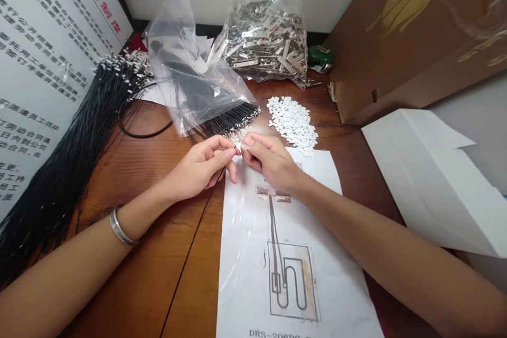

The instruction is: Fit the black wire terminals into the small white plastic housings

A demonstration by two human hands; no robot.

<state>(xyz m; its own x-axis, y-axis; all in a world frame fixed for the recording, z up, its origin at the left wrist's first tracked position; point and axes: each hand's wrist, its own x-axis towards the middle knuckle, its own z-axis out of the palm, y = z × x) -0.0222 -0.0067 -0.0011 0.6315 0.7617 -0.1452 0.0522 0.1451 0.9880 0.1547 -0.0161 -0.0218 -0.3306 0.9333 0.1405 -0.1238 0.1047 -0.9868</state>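
Observation:
My left hand (204, 166) pinches a thin black wire (198, 232) between thumb and forefinger; the wire trails down across the table toward the front edge. Fingertip to fingertip with it, my right hand (273, 161) is closed on a small white plastic connector (238, 146), mostly covered by the fingers. The two hands meet just above the top of a printed drawing sheet (245, 253). Whether wire and connector are joined cannot be made out. Just beyond the hands are a heap of white connectors (293, 121) and a bundle of black wires with metal-tipped ends (233, 119).
A large bundle of black wires (67, 158) lies along the left wall. Behind stand a clear plastic bag (178, 63) over wires and a bag of metal clips (265, 42). On the right are a brown box (376, 37), a folded white carton (428, 169) and a green object (320, 57).

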